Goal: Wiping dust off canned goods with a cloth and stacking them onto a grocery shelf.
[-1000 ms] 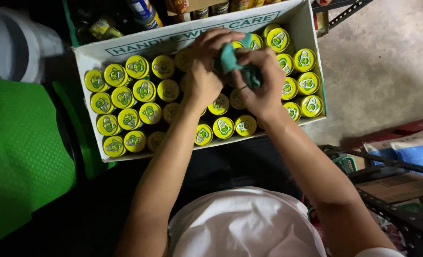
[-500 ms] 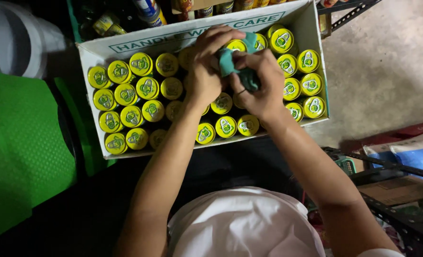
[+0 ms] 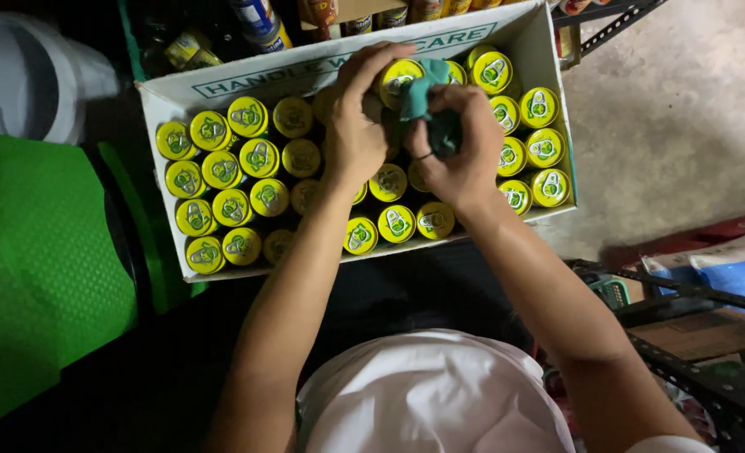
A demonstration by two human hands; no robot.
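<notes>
Left hand [image 3: 357, 126]: curled shut around a yellow-lidded can [image 3: 399, 77] lifted a little above the others, fingers wrapped over its far side, thumb towards the body.
Right hand [image 3: 456, 147]: closed on a teal cloth [image 3: 421, 92], fingers bunched round it; a dark ring shows on one finger. The cloth is pressed against the top and side of the held can.
Held can: at about 12 o'clock in the box, between the two hands, its lid tilted slightly towards the camera, partly covered by the cloth.
Cardboard box [image 3: 171, 92]: white, open-topped, straight ahead of the person at 12 o'clock, tilted a little clockwise in view.
Cans in box [image 3: 221, 168]: packed upright in close rows, touching one another, all with yellow lids and green pull tabs; the ones under the hands are partly hidden.
Green mat [image 3: 37, 277]: textured, at 9 o'clock, just beside the box.
White tub [image 3: 28, 75]: at 10 o'clock, beyond the mat.
Loose cans and bottles [image 3: 259, 21]: behind the box at 12 o'clock, partly cut off.
Concrete floor [image 3: 674, 109]: at 2 o'clock, beside the box.
Metal rack [image 3: 691, 294]: dark bars at 4 o'clock, near the right forearm.
White shirt [image 3: 431, 394]: at 6 o'clock, below the arms.
</notes>
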